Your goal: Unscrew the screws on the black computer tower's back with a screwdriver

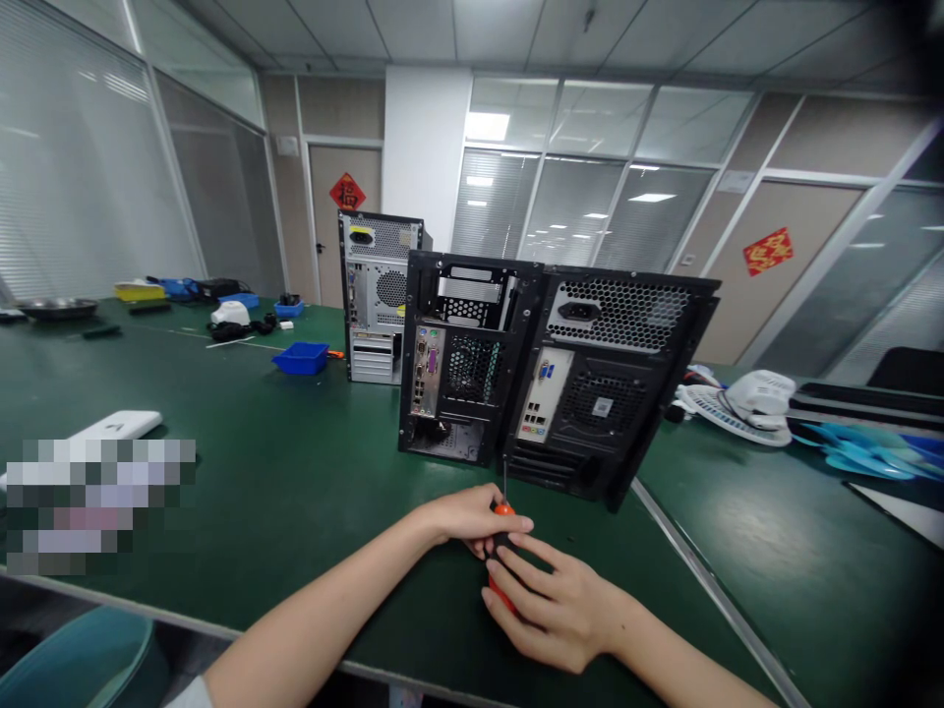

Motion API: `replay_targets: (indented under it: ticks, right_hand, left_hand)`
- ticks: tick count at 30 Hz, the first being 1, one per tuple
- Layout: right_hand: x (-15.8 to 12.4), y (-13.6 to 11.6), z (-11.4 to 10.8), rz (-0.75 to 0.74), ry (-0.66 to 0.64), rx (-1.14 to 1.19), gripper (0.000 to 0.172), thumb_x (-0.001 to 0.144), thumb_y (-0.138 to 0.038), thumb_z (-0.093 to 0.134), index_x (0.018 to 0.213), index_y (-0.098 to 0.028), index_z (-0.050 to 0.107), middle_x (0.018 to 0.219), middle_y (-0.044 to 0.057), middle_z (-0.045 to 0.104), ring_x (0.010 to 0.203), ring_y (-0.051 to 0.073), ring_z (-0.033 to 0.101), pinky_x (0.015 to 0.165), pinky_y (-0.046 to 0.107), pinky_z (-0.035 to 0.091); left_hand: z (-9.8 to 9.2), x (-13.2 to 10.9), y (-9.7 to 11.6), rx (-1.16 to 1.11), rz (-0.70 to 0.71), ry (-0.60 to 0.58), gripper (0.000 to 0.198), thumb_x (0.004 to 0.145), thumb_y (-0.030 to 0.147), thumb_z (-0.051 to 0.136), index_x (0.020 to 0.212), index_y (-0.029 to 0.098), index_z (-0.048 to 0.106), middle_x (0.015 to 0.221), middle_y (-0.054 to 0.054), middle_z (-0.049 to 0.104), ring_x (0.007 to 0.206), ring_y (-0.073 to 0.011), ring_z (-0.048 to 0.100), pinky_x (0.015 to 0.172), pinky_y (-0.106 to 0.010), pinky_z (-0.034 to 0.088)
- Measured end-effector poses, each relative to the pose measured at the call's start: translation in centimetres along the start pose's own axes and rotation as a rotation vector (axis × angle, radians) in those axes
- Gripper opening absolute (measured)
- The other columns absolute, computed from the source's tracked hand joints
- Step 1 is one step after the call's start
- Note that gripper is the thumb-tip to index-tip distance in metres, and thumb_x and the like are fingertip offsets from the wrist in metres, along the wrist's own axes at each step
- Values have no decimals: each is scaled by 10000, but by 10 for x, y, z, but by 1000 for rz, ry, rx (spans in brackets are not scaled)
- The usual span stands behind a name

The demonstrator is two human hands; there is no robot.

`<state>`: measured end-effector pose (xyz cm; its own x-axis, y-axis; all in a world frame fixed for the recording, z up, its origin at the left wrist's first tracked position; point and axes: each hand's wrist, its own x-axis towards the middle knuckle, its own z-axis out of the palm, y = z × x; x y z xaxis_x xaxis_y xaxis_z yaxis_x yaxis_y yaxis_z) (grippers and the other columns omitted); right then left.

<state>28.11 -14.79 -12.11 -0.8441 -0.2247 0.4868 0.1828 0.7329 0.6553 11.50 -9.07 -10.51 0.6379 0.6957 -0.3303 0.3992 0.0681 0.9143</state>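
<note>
Both my hands are on a screwdriver with an orange and black handle. Its thin shaft points away from me, and the tip reaches the lower left edge of a black computer case; whether it touches a screw is too small to tell. Near the front of the handle, the fingers of my left hand close round it. My right hand has its fingers wrapped along the handle's rear part. Left of that case stands another black computer case, with its rear ports facing me.
Behind these stands a third computer case. A blue bin sits to its left. Right of the table seam are a white fan part and blue fan blades. A teal bucket is below the table's front left edge.
</note>
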Motion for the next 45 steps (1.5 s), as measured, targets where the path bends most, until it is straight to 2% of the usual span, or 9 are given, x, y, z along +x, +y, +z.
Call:
replay_targets:
  ticks: [6,16,28,33,39,45]
  right_hand:
    - [-2,-1,0,15,13,-18,228,790,-178,517,971,-142,651,951,79,652,980,235,631,975,475,458]
    - [-3,-4,2,53,56,-35,161,774,-185,585,916,-135,643,897,80,650,918,219,637,969,487,465]
    - [-5,-6,4,77,97,-64,78,754,-176,655,819,-167,612,749,18,613,850,188,635,939,469,498]
    - [-3,-5,3,86,107,-63,54,763,-166,650,786,-180,604,695,-10,585,818,176,632,928,457,503]
    - [1,-3,1,96,142,-35,125,740,-151,687,710,-176,569,632,-22,552,736,173,629,916,455,496]
    - [2,-3,0,111,158,-17,170,718,-149,713,676,-181,551,611,-34,544,740,178,626,886,440,503]
  left_hand:
    - [0,-1,1,9,0,6,613,628,685,645,908,180,439,527,88,504,434,-64,461,498,-212,360]
    - [0,2,-2,9,-1,-11,643,600,739,619,866,184,431,553,69,528,432,-57,470,492,-205,375]
    - [2,3,-3,-154,-11,-13,655,594,695,665,905,161,448,673,47,573,541,-81,568,597,-272,512]
    - [3,3,-2,-277,-23,-10,514,698,596,664,865,152,469,627,61,550,541,-69,560,634,-273,525]
    - [4,1,4,-406,-109,-47,277,892,402,523,818,136,508,612,45,567,567,-69,591,661,-245,516]
    - [5,0,5,-480,-121,-66,214,887,336,544,813,136,522,614,36,585,563,-77,600,687,-262,523]
